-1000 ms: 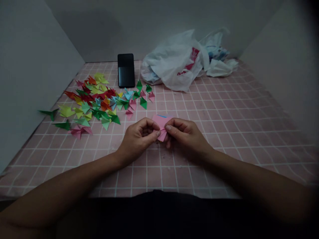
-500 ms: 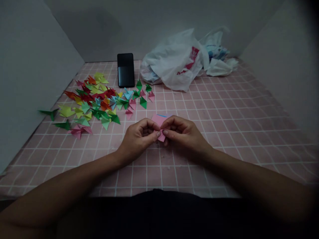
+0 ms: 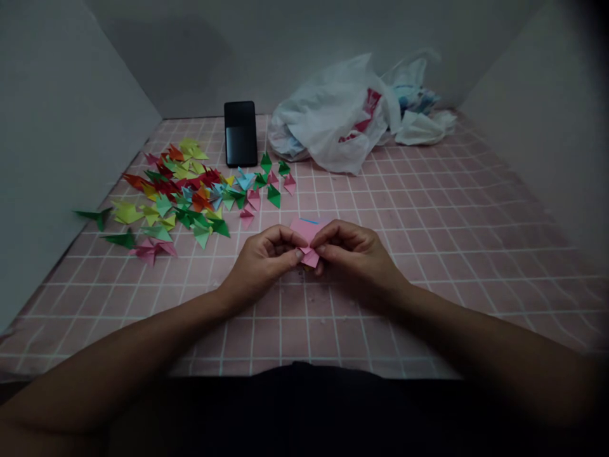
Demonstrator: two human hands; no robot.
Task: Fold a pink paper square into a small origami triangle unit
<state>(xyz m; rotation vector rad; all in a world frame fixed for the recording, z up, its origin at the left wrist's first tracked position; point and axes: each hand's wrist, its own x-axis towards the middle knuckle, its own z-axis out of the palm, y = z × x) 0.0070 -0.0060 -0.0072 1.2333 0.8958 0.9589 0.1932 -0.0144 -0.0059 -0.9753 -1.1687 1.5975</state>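
Note:
A small folded piece of pink origami paper (image 3: 310, 257) is held between both hands, above the near middle of the table. My left hand (image 3: 266, 257) pinches its left side between thumb and fingers. On the opposite side, my right hand (image 3: 356, 254) grips it the same way, the fingertips of both hands almost touching. Just behind the fingers lies flat pink paper (image 3: 304, 227) with a blue strip along its far edge; the hands cover part of it. Folded paper cranes (image 3: 190, 190) in several colours are spread to the left, beyond my left hand.
A dark phone (image 3: 240, 134) stands upright behind the cranes. White plastic bags (image 3: 328, 114) sit crumpled at the back, with crumpled white material (image 3: 423, 129) to their right. Pale walls enclose the pink checked tablecloth (image 3: 428, 209) on the left, back and right.
The fingertips have shifted slightly apart, and more of the pink folded paper shows between them. My right hand has moved a little to the right. The cranes, phone and bags stay put.

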